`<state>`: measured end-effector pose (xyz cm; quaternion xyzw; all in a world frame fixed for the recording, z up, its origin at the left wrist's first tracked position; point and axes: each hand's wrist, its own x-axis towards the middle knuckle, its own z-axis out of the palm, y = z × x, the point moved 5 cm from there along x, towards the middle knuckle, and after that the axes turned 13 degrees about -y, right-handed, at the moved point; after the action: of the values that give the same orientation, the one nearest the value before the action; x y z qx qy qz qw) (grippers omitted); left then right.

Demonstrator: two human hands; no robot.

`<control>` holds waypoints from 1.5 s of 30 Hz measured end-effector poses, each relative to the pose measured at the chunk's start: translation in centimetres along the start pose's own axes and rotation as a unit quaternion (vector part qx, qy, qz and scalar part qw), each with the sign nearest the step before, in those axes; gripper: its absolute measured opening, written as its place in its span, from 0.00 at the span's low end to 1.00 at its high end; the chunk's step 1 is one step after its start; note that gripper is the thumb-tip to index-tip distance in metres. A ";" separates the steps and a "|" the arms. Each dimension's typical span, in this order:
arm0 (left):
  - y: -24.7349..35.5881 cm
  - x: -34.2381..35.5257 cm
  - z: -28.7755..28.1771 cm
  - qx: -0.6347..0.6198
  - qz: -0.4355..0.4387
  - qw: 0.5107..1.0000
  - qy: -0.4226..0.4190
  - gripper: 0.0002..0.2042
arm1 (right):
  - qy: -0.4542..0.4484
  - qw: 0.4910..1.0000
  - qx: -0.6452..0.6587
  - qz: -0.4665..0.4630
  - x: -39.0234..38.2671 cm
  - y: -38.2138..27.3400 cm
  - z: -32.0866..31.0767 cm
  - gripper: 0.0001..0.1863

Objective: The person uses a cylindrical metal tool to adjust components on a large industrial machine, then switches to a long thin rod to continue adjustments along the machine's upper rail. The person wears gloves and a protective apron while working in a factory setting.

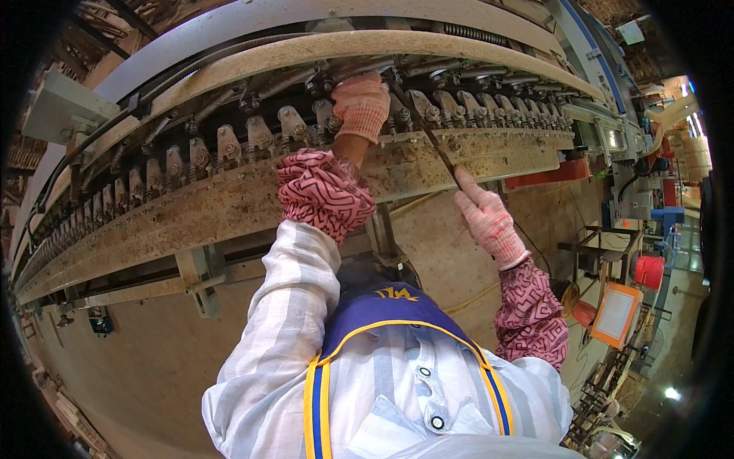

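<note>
My left hand [359,107], in a pink knit glove, reaches into a long machine with a row of metal brackets [293,121], bolts and springs. Its fingers curl in near the top end of a thin dark rod [428,134]; what they grip is hidden. My right hand [485,218], also gloved, holds the lower end of that rod, which slants up across the bracket row. Below the brackets runs a rust-speckled metal beam [222,187], with my left forearm crossing in front of it. A pale curved rail [459,38] spans above the row.
A red metal part [547,174] juts out at right under the machine. Beyond it are a dark metal stand [600,245], a red bucket [647,270], an orange-framed panel [615,314] and assorted equipment. A grey bracket [69,107] sticks out at upper left.
</note>
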<state>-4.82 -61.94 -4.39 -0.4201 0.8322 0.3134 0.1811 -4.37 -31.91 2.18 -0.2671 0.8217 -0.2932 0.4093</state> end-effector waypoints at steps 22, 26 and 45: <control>-0.2 0.6 0.4 -0.002 0.054 0.997 0.048 0.28 | -0.003 0.997 -0.072 -0.008 -0.7 -0.3 -0.5 0.28; 0.2 -1.2 -0.6 0.001 0.054 0.997 0.056 0.27 | -0.020 1.000 -0.005 -0.008 -0.8 -0.3 0.2 0.28; 0.1 -1.3 -0.8 0.000 0.057 0.998 0.034 0.26 | -0.077 0.927 0.368 -0.002 -0.5 0.9 3.6 0.30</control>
<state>-4.15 -61.64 -3.04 -0.3825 0.8605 0.3084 0.1348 -1.31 -31.92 0.04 -0.1207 0.6214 -0.5542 0.5406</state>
